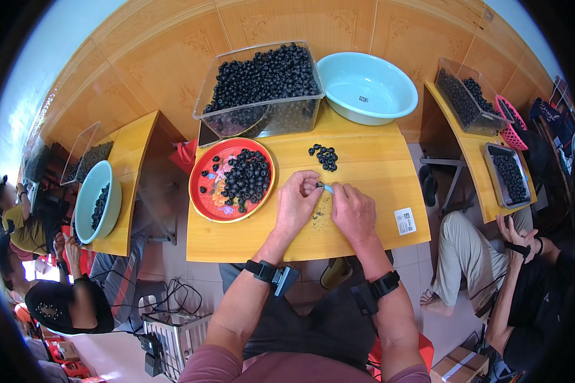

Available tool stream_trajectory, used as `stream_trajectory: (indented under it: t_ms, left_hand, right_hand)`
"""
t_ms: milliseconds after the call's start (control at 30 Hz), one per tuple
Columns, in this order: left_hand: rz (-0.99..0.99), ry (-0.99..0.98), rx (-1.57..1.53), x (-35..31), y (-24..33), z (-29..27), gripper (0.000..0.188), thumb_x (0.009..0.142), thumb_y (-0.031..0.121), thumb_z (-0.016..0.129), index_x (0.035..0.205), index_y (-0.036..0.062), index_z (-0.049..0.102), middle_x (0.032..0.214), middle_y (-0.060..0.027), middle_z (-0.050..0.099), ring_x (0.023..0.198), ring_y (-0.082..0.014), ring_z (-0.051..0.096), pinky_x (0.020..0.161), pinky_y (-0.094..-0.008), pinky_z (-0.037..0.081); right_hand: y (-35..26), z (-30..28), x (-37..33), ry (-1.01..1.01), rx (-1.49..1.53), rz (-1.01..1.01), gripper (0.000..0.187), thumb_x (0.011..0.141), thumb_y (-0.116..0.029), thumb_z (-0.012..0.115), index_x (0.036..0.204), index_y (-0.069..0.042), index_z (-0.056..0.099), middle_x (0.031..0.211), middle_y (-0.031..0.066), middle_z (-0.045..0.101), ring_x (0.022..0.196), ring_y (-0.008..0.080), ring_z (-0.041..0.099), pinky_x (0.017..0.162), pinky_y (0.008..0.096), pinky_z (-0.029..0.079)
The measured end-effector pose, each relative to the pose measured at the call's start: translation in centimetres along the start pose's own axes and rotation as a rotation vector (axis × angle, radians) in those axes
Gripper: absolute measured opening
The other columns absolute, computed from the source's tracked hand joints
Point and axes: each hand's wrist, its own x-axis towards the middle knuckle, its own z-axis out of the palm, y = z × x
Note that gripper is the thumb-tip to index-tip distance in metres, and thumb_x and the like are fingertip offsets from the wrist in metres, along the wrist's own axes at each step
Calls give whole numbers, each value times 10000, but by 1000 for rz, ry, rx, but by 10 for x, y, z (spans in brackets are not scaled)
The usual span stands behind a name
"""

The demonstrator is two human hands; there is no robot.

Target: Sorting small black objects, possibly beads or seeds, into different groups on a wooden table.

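Over the front middle of the table [262, 243], my left hand [295, 203] is closed, pinching one small black round piece [319, 184], bead- or berry-like, between thumb and fingertips. Close against it, my right hand [353, 212] grips a small light blue tool [328, 189]; its kind is mostly hidden by the fingers. Dark crumbs [319, 221] lie scattered beneath both hands. Just beyond them sits a loose cluster of black round pieces [326, 157]. Left of my left hand, a red round tray [200, 204] holds a heap of similar pieces.
A clear plastic bin [281, 119] full of black pieces stands at the back, beside a light blue basin [345, 108]. A white label [404, 221] is stuck near the right edge. Neighbouring tables [129, 150] carry more containers. People sit on both sides.
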Motion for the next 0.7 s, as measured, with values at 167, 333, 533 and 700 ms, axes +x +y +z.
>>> stream_trajectory:
  t_ms: [167,333,533,700]
  left_hand:
    - [-37,-25,9,-1,3,-1,296,890,-52,754,1160,-35,635,941,-29,683,823,-64,631,760,-226,550]
    - [-89,-25,-150,-2,1,0,312,900,-51,747,1188,-26,630,973,-30,672,836,-66,626,764,-215,538]
    - [67,-4,23,-1,4,-6,226,898,-30,748,1121,-11,716,978,-41,633,833,-94,617,755,-237,526]
    - [168,37,52,-1,5,-3,169,875,-21,744,1040,11,749,920,-91,629,776,-171,635,708,-283,524]
  right_hand:
    - [1,0,0,-8,0,12,92,818,-57,655,909,-48,645,751,97,621,687,262,685,580,394,560]
    - [4,3,-1,-49,-74,98,94,815,-54,657,908,-52,658,773,99,643,708,268,704,594,390,575]
    - [-1,2,3,-52,-80,115,95,824,-59,653,918,-62,665,785,96,655,715,278,709,608,401,582]
    - [-5,-3,6,-43,-73,160,70,847,-71,651,916,-66,662,779,100,656,721,285,712,612,412,580]
